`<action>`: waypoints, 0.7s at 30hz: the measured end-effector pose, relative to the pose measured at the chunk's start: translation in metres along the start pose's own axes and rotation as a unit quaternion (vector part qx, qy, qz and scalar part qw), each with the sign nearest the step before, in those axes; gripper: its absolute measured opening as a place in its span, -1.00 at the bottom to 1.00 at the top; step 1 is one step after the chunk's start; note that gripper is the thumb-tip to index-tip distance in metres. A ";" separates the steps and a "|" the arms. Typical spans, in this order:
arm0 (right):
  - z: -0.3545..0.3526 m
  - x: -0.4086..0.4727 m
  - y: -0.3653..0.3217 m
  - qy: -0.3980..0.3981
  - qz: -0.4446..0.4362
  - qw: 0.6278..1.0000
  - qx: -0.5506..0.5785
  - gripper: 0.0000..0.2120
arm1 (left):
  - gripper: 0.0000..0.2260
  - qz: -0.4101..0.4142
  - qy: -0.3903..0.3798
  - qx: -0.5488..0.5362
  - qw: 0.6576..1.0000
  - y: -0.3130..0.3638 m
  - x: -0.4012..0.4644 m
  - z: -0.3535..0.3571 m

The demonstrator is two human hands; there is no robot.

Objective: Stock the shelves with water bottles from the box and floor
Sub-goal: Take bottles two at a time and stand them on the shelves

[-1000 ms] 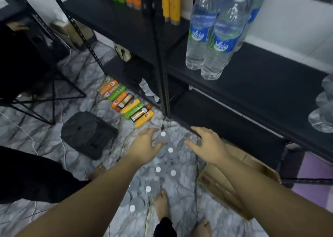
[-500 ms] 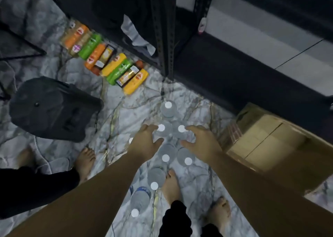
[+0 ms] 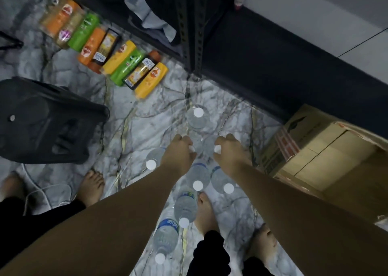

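I am reaching down with both hands into the cluster of bottles standing on the marble floor [image 3: 147,116] at the centre of the frame. My left hand [image 3: 178,153] is curling its fingers round the neck of one bottle, its white cap [image 3: 191,149] just showing at my fingertips, and my right hand [image 3: 232,149] is doing the same to the bottle beside it, whose cap [image 3: 217,148] is peeking out by my thumb. How firmly either hand is closing I cannot tell, since the fingers are mostly hidden under my knuckles. To do this well, I judge I should be gripping below the cap collar rather than on the cap itself, so that the weight of a full bottle is not slipping through. The other bottles are standing very close: one [image 3: 198,113] just above my hands in the frame, one [image 3: 151,164] at the left beside my wrist, two [image 3: 197,185] [image 3: 228,188] under my forearms, and two more [image 3: 184,222] [image 3: 160,258] lower down by my foot [image 3: 204,208]. So I am thinking a straight upward lift is best, with no sideways swing that could be toppling neighbours. The box [image 3: 315,156] is sitting at the right of the frame, against the dark shelf [image 3: 262,65] that is crossing the upper right, which is where these two are going. The shampoo bottles [image 3: 117,61] at the upper left are lying well apart from my path.
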State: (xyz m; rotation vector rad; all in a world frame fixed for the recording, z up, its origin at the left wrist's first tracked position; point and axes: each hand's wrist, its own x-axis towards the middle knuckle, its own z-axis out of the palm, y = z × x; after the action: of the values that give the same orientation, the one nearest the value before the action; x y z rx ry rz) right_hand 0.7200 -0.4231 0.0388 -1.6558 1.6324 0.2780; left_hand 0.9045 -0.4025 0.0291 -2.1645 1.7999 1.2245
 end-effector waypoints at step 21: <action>-0.285 -0.253 -0.113 0.198 -0.155 0.963 0.093 -0.90 | -0.81 0.177 0.118 -0.001 0.977 0.150 -0.212 -0.289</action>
State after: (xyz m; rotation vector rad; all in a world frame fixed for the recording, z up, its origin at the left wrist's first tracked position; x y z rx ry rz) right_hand 0.6835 -0.4322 0.4348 -1.8669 1.5867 -0.3771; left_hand 0.9275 -0.4296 0.4161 -2.1304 2.3641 1.0567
